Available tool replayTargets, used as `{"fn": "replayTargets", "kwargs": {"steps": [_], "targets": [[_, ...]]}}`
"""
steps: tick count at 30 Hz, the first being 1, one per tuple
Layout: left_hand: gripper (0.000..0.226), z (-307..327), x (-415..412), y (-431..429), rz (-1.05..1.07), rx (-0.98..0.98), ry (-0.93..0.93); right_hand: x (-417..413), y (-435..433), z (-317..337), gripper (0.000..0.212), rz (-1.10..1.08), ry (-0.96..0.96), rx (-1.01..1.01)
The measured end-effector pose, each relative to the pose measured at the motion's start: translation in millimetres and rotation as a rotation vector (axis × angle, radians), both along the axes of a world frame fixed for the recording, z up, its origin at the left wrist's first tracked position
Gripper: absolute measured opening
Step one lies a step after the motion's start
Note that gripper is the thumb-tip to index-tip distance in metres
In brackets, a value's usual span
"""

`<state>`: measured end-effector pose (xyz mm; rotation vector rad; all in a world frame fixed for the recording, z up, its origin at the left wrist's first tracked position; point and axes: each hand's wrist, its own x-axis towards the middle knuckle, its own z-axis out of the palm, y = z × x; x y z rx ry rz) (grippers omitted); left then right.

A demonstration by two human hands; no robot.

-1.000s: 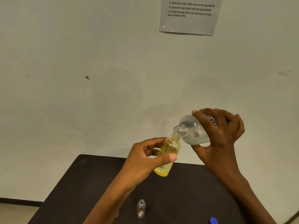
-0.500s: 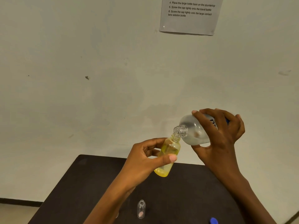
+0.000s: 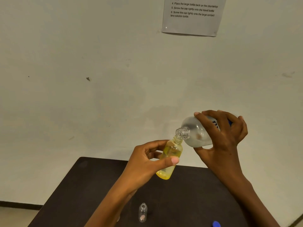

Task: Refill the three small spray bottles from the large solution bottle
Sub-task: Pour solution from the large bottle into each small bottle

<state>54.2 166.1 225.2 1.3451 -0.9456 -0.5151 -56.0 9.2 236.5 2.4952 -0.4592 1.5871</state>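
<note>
My left hand (image 3: 147, 161) grips a small yellow bottle (image 3: 170, 154) by its body, held up over the far edge of the table with its open neck pointing up and right. My right hand (image 3: 224, 138) holds the large clear solution bottle (image 3: 195, 133) tipped down to the left. Its threaded mouth sits right at the small bottle's neck. A second small bottle (image 3: 143, 212), clear and uncapped, stands on the table near the bottom of the view.
The dark table (image 3: 91, 190) stands against a pale wall. A blue cap (image 3: 216, 224) lies at the bottom right edge of the view. A printed instruction sheet (image 3: 191, 18) hangs on the wall above.
</note>
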Motion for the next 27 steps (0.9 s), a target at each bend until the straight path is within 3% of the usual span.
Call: {"fn": "replayTargets", "kwargs": {"steps": [27], "targets": [[0.031,0.6,-0.8,0.8,-0.010,0.002,-0.007,-1.5,-1.0,0.2,0.068,0.003,-0.004,-0.015]]}}
